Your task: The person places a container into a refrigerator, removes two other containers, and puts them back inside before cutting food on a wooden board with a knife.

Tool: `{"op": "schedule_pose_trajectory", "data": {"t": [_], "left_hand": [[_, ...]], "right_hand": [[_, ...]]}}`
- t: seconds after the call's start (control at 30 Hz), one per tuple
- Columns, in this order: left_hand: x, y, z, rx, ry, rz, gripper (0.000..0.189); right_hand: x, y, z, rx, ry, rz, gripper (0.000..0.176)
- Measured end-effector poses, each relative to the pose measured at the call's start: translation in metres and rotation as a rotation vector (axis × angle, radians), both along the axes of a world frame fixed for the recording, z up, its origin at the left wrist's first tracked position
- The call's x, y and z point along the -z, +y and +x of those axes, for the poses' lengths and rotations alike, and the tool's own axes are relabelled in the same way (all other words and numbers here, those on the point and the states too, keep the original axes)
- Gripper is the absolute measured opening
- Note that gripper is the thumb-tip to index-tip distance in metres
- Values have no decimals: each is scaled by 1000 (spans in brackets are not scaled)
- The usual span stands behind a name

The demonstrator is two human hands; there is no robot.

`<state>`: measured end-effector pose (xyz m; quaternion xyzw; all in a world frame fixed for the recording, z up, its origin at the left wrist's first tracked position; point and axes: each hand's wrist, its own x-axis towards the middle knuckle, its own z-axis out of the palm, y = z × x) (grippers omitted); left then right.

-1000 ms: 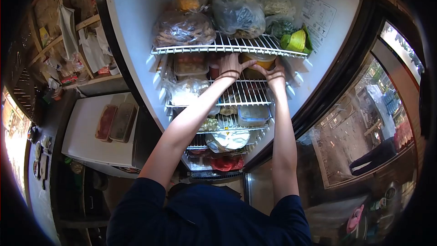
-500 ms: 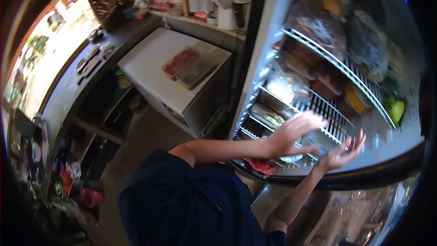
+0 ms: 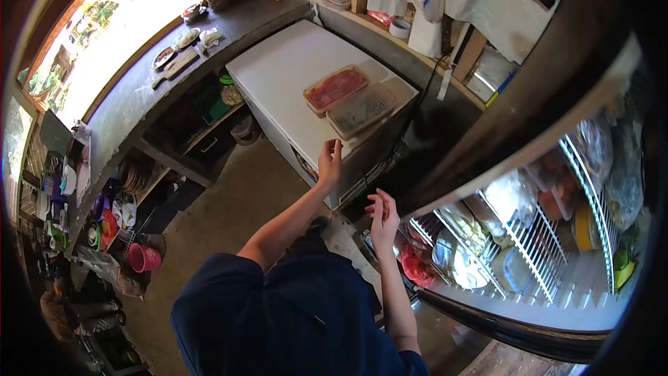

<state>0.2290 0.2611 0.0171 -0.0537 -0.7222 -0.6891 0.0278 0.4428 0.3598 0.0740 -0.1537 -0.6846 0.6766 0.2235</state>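
My left hand (image 3: 330, 162) is in front of the near edge of the white chest freezer (image 3: 278, 63), apart from the tubs, its fingers loosely stretched and nothing seen in them. My right hand (image 3: 384, 219), empty with its fingers apart, hangs between that freezer and the open refrigerator. On the freezer top lie two rectangular plastic tubs side by side. One tub (image 3: 336, 89) holds what looks like red meat. The nearer tub (image 3: 362, 111) looks cloudy, with dark contents that I cannot make out.
At right the lit refrigerator stands open, with wire shelves (image 3: 536, 251) holding bags and containers. A red plastic bag (image 3: 416, 267) sits low inside it. A long counter (image 3: 139, 108) runs along the left with a cutting board (image 3: 182, 63). A pink bucket (image 3: 145, 257) stands below it.
Both hands have moved left, away from the refrigerator shelves and toward the chest freezer. The view has turned right, so the refrigerator appears lower and the tubs lie nearer the middle.
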Motion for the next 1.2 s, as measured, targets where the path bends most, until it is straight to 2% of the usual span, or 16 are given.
{"op": "schedule_pose_trajectory", "data": {"t": [0.1,0.2,0.23,0.27,0.37,0.5,0.57,0.6,0.67,0.73,0.87,0.97,1.03,1.07,1.13,1.2], "left_hand": [[34,-6,-57,-101,-65,-162,45],[50,-2,-103,-150,55,-262,50],[49,-3,-112,-81,-47,-211,52],[49,-3,-117,-63,-53,-203,52],[58,-2,-125,29,49,-282,53],[50,0,-106,109,78,-218,52],[54,3,-96,193,8,-107,54],[51,4,-96,266,-51,5,55],[47,2,-95,314,-72,-60,55],[35,3,-92,307,-207,-29,42],[32,-5,-96,422,-349,-44,34],[48,-1,-91,389,-157,-3,37],[57,-5,-100,393,-321,56,43],[64,-11,-105,418,-367,66,49],[64,-16,-117,475,-435,117,58],[42,-27,-122,547,-506,85,65]], "right_hand": [[55,7,-71,9,-133,237,35],[100,6,-144,129,-167,408,42],[96,7,-161,98,-300,423,58],[92,4,-178,114,-310,429,58],[116,7,-227,285,-373,399,87],[91,8,-251,312,-294,205,79],[156,20,-262,394,-277,127,79],[152,21,-266,468,-244,50,79],[145,26,-249,432,-273,-7,78],[106,24,-229,370,-399,-237,78],[142,37,-226,385,-277,-186,69],[113,33,-215,374,-213,-195,66],[91,19,-215,398,-237,-276,61],[91,16,-213,440,-189,-116,57],[75,1,-202,540,-202,-160,54],[75,-9,-186,636,-174,-170,57]]}}
